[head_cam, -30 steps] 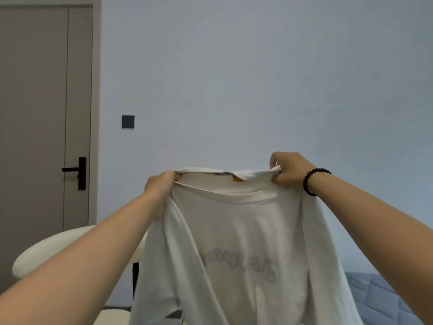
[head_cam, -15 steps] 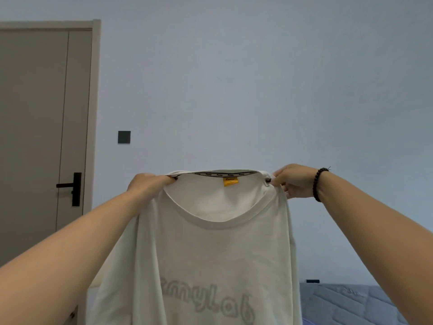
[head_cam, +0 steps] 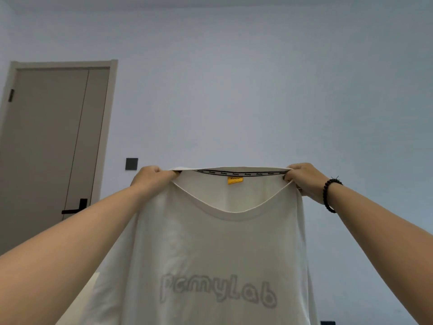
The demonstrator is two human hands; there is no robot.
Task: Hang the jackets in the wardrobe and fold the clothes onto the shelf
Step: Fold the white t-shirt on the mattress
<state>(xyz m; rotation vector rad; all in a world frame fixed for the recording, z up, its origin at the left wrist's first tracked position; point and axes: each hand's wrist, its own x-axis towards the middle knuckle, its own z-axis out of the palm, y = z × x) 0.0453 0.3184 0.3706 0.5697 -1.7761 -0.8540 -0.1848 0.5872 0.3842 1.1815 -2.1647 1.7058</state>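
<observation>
**Holding the T-shirt by its shoulders**

You pinch the white T-shirt (head_cam: 218, 249) at both collar ends — left hand (head_cam: 153, 178), right hand (head_cam: 304, 180), level — so it hangs straight down below your curled fingers, equally near each hand, ready for folding.

Both hands have drawn apart, pulling the white T-shirt (head_cam: 222, 249) neckline taut and wider.

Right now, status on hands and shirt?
Left hand and right hand each grip a shoulder. White shirt held up, hanging flat. Nothing in the way.
</observation>
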